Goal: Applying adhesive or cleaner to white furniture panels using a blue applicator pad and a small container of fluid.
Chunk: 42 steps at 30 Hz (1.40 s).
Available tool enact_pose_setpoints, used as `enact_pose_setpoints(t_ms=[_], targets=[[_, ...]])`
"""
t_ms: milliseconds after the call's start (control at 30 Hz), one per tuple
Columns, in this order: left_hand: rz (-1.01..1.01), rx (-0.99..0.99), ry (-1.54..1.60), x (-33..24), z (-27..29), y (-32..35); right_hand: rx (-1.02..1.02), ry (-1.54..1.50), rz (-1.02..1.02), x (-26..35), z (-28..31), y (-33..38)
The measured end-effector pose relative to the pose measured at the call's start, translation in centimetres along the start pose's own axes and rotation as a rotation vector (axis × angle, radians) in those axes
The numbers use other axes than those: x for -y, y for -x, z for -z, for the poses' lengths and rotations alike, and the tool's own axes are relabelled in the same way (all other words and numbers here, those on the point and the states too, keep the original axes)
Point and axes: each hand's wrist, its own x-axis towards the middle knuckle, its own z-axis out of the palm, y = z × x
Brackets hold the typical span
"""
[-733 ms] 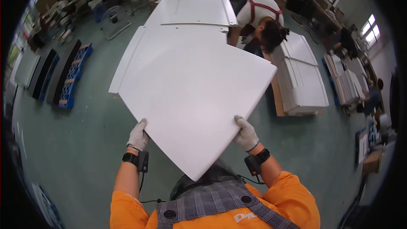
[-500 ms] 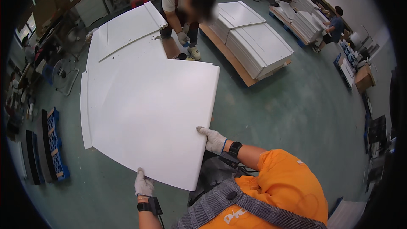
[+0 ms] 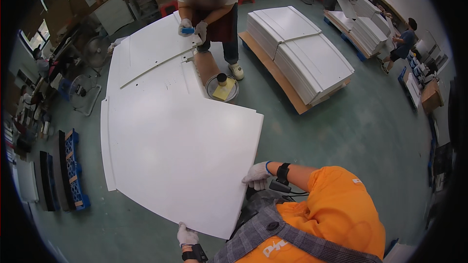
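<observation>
A large smooth white panel (image 3: 185, 160) lies nearest me, overlapping other white panels (image 3: 148, 61) beyond it. My left hand (image 3: 187, 236), in a white knit glove, grips its near edge, thumb on top and the other fingers hidden below. At the right edge, my gloved right hand (image 3: 257, 175) is closed on the panel, its fingertips partly out of sight. Across the panels stands a co-worker (image 3: 207, 0) in a dark red apron, holding a small blue object (image 3: 188, 30) in gloved hands.
By the co-worker's feet a round container (image 3: 213, 82) bears a yellow pad (image 3: 224, 89) and a dark cup-like item. Stacked white panels (image 3: 312, 63) rest on a pallet to the right. Fans (image 3: 83, 92) and blue pallets (image 3: 75, 175) stand left. Two people work at far-right stacks.
The near panel has come toward me with both my hands, uncovering more of the panel beneath and the round container. The co-worker has straightened and raised the blue object over the far panels.
</observation>
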Motion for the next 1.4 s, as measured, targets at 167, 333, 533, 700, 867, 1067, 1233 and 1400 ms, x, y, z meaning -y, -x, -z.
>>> enact_pose_setpoints(t_ms=[167,333,533,700,867,1067,1233,1400], targets=[[-0.100,-0.155,0.030,1.4,-0.8,-0.4,-0.848,0.352,0.386,9.4,10.4,2.5],[-0.202,-0.157,-0.035,2.0,-0.6,-1.7,-1.285,0.688,0.252,14.5,17.4,-2.6],[-0.091,-0.396,-0.022,0.4,-7.8,2.8,-0.969,0.389,0.059,15.4,19.5,-5.7],[-0.136,-0.348,0.038,1.3,-5.3,2.5,-1.021,0.371,0.122,12.9,18.7,-5.8],[-0.135,-0.284,0.036,2.1,-3.4,4.5,-1.074,0.253,0.172,8.1,15.4,-0.5],[-0.239,-0.028,-0.010,0.6,-2.0,6.4,-1.174,-0.004,0.156,0.7,9.9,7.4],[-0.224,0.242,-0.073,0.9,0.6,5.5,-1.294,-0.273,0.189,-10.1,5.1,12.2],[-0.295,0.295,-0.273,1.3,-1.7,4.1,-1.408,-0.374,0.219,-18.5,1.8,17.0]])
